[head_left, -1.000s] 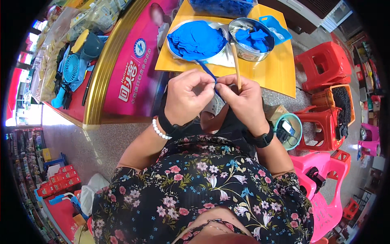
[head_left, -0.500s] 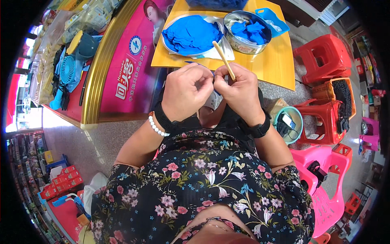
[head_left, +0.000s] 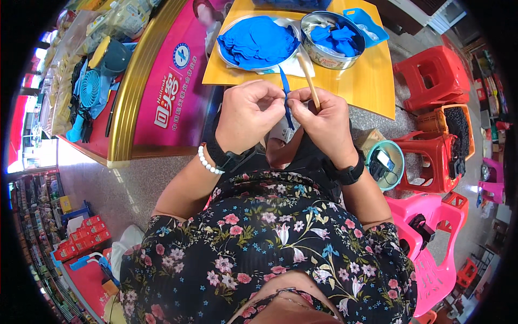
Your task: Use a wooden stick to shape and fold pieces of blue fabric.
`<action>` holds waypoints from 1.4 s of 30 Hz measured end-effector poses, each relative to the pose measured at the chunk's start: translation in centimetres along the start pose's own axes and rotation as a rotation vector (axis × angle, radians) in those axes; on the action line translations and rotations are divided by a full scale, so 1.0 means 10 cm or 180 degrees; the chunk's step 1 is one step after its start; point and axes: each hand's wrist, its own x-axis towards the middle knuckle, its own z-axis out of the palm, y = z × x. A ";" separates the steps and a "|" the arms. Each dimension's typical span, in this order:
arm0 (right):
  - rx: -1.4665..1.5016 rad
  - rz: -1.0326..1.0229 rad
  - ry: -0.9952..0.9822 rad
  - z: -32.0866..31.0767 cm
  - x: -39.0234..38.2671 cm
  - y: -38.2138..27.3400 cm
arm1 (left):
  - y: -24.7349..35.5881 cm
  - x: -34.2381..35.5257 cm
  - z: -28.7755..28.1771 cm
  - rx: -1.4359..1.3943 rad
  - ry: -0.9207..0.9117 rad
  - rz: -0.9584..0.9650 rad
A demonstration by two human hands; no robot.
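Observation:
A narrow blue fabric strip [head_left: 285, 81] stands upright between my hands, its lower end hanging below the fingertips. My left hand [head_left: 249, 112] is closed, pinching the strip from the left with thumb and finger. Against its right side, my right hand [head_left: 326, 125] pinches too. A pale wooden stick [head_left: 308, 75] is tucked in that same right hand and points up toward the table. Beyond my hands, flat blue fabric pieces [head_left: 258, 43] lie piled on a round white plate [head_left: 222, 58]. Bunched blue pieces [head_left: 341, 40] sit in a round tin [head_left: 329, 60].
The yellow table [head_left: 367, 81] also bears a small blue basket [head_left: 372, 24] and a dark blue container [head_left: 294, 4]. A pink-sided counter [head_left: 156, 92] stands at left. Red stools [head_left: 431, 75], a light-blue bucket [head_left: 398, 181] and a pink chair [head_left: 426, 270] stand at right.
The blue strip, earlier mostly hidden at my fingers, now stands upright between them. The wooden stick has tilted more upright and shifted slightly right.

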 end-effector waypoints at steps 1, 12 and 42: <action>-0.0223 -0.0040 0.0024 0.00 0.01 0.00 | -0.01 0.00 0.00 0.0153 -0.0014 0.0164; -0.0809 -0.0384 0.0112 0.05 0.08 -0.02 | 0.00 0.02 0.02 0.0472 0.0048 0.0352; -0.0039 0.0135 -0.0084 0.00 0.03 0.04 | 0.01 0.00 0.07 0.0370 -0.0032 0.0272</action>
